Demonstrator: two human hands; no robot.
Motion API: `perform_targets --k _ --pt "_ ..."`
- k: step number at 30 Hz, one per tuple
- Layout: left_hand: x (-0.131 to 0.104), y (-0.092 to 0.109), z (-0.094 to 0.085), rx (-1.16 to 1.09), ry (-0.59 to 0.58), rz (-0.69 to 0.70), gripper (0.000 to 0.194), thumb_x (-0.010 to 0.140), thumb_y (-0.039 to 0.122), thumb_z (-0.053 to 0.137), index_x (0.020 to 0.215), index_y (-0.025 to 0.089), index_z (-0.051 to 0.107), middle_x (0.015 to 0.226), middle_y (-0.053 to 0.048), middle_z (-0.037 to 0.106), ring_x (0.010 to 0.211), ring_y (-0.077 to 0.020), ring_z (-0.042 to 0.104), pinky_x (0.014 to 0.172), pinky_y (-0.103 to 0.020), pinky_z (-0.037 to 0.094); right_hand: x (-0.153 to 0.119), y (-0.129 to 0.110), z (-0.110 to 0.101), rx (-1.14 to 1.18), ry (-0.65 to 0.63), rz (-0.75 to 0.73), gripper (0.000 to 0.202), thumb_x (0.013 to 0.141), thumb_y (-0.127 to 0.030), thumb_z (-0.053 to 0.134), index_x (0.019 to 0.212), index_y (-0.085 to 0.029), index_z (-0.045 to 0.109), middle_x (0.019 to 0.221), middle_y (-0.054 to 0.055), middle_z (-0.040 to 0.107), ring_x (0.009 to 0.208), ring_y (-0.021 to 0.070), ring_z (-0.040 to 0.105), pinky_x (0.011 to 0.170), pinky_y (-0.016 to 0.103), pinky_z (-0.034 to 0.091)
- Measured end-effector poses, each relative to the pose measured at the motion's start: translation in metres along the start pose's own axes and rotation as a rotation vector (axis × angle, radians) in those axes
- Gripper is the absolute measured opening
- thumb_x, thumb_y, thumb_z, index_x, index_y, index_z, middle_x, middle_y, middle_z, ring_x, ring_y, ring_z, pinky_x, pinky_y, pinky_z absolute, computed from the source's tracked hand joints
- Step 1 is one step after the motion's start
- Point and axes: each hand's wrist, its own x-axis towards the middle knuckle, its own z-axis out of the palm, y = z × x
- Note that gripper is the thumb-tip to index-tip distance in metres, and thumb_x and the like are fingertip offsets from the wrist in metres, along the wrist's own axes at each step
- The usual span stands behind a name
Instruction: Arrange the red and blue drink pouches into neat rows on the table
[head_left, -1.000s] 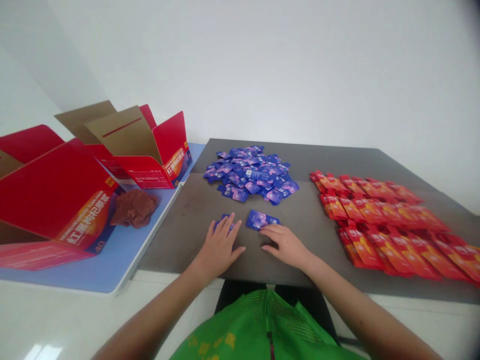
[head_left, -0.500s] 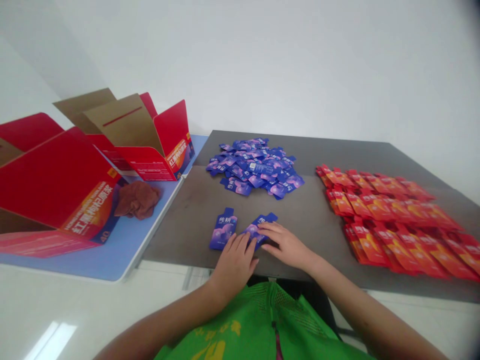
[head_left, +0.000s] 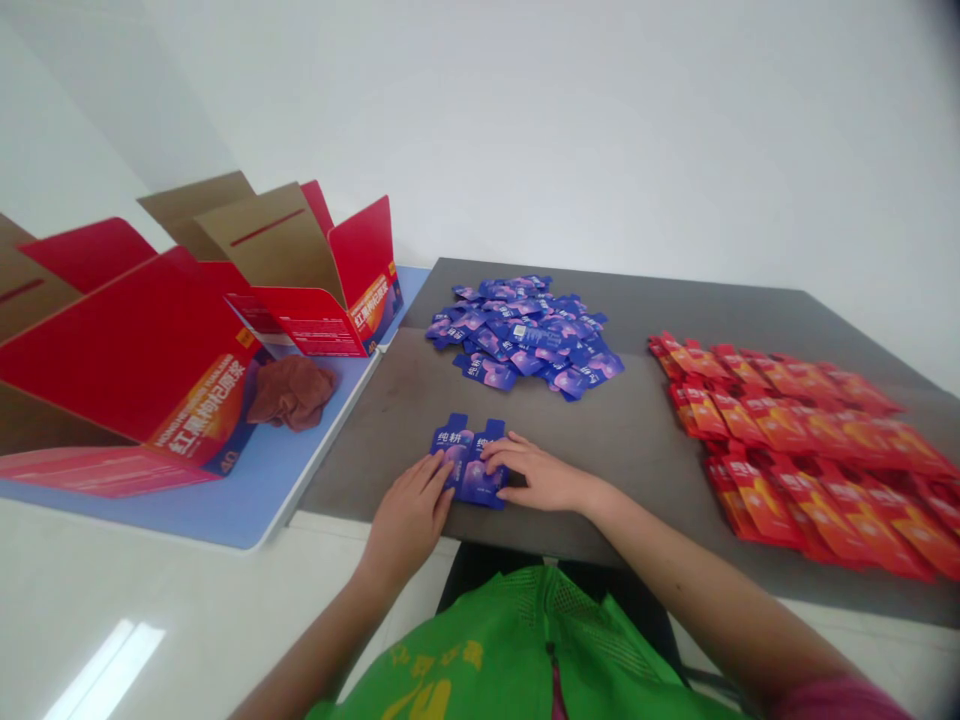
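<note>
Two blue-and-purple sachets lie side by side near the front edge of the dark table: a left sachet (head_left: 450, 440) and a right sachet (head_left: 475, 484), upright and touching or slightly overlapping. My left hand (head_left: 409, 510) rests its outstretched fingers over the lower left of the left sachet. Curved over the right sachet's right side is my right hand (head_left: 546, 474), fingertips on its face and thumb at its lower edge. Beyond them sits a loose heap of matching blue sachets (head_left: 525, 335).
Red-and-orange sachets (head_left: 772, 410) lie in overlapping rows on the right of the dark table (head_left: 600, 420). Left, a blue-topped table (head_left: 277, 495) carries open red cartons (head_left: 135, 360) and a crumpled brown cloth (head_left: 292, 392). A white wall (head_left: 562, 130) stands behind.
The right sachet, tilted and apart before, now stands straight against the left one. Both my hands have shifted left in the picture, the left one uncovering the right sachet.
</note>
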Motion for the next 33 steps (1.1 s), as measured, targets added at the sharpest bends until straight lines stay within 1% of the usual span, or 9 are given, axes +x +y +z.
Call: perform_targets --k 5,8,12,16,19,22,26,30,33 --pt "-0.001 -0.005 -0.001 -0.002 0.042 0.04 0.035 0.095 0.026 0.047 0.125 0.013 0.06 0.132 -0.014 0.06 0.119 -0.0285 0.058 0.1 -0.047 0.05 -0.001 -0.001 -0.003 -0.011 0.024 -0.022 0.03 0.082 -0.026 0.066 0.111 -0.023 0.061 0.134 0.007 0.057 0.134 0.0196 0.043 0.118 0.051 0.012" --pt "-0.002 -0.003 -0.003 -0.028 0.123 0.056 0.037 0.094 0.025 0.05 0.128 0.013 0.056 0.132 -0.015 0.059 0.12 -0.0286 0.056 0.1 -0.047 0.05 -0.012 0.016 -0.016 -0.08 0.248 0.065 0.031 0.087 -0.035 0.062 0.116 -0.023 0.061 0.135 0.01 0.056 0.131 0.0217 0.046 0.114 0.049 0.026" --pt "-0.002 0.005 -0.009 -0.112 0.235 0.088 0.038 0.092 0.018 0.051 0.131 0.016 0.053 0.131 -0.013 0.059 0.119 -0.0253 0.057 0.1 -0.044 0.05 -0.031 0.057 -0.04 -0.386 0.56 0.344 0.034 0.089 -0.035 0.057 0.116 -0.015 0.064 0.134 0.017 0.055 0.125 0.0272 0.051 0.106 0.046 0.039" --pt "0.005 0.016 -0.011 -0.186 0.276 0.155 0.039 0.091 0.012 0.052 0.129 0.019 0.055 0.13 -0.011 0.06 0.12 -0.0225 0.056 0.102 -0.04 0.048 -0.034 0.085 -0.055 -0.667 0.511 0.478 0.052 0.087 -0.038 0.06 0.131 -0.011 0.055 0.149 0.021 0.038 0.134 0.0326 0.041 0.108 0.049 0.034" --pt "0.013 0.024 -0.012 -0.225 0.283 0.196 0.039 0.09 0.01 0.052 0.128 0.019 0.056 0.129 -0.011 0.061 0.121 -0.0214 0.056 0.102 -0.039 0.048 -0.026 0.088 -0.057 -0.755 0.463 0.552 0.049 0.088 -0.031 0.058 0.131 -0.008 0.054 0.141 0.022 0.049 0.126 0.0303 0.049 0.102 0.042 0.038" --pt "0.017 0.031 -0.015 -0.252 0.296 0.222 0.039 0.089 0.009 0.052 0.127 0.019 0.056 0.129 -0.011 0.061 0.122 -0.021 0.055 0.102 -0.037 0.048 -0.02 0.082 -0.057 -0.821 0.42 0.583 0.032 0.089 -0.023 0.053 0.116 -0.009 0.063 0.117 0.017 0.066 0.106 0.0263 0.06 0.091 0.036 0.041" --pt "0.017 0.035 -0.018 -0.293 0.314 0.209 0.04 0.089 0.007 0.053 0.127 0.019 0.057 0.128 -0.01 0.062 0.12 -0.0198 0.056 0.103 -0.035 0.047 -0.029 0.056 -0.058 -0.951 0.445 0.531 0.024 0.093 -0.023 0.047 0.093 -0.014 0.069 0.087 0.01 0.072 0.08 0.0214 0.062 0.075 0.033 0.036" --pt "0.013 0.034 -0.018 -0.333 0.307 0.191 0.042 0.088 0.006 0.054 0.127 0.02 0.057 0.127 -0.009 0.062 0.12 -0.0182 0.056 0.103 -0.034 0.046 -0.05 0.004 -0.048 -1.02 0.536 0.427 0.033 0.097 -0.026 0.044 0.076 -0.018 0.067 0.068 0.005 0.067 0.066 0.0167 0.057 0.069 0.032 0.031" --pt "0.012 0.031 -0.016 -0.346 0.309 0.156 0.041 0.088 0.006 0.054 0.126 0.02 0.058 0.126 -0.009 0.062 0.118 -0.0174 0.057 0.103 -0.033 0.046 -0.059 -0.038 -0.026 -1.006 0.519 0.403 0.026 0.095 -0.023 0.049 0.079 -0.017 0.068 0.067 0.004 0.065 0.066 0.0165 0.056 0.069 0.032 0.031"
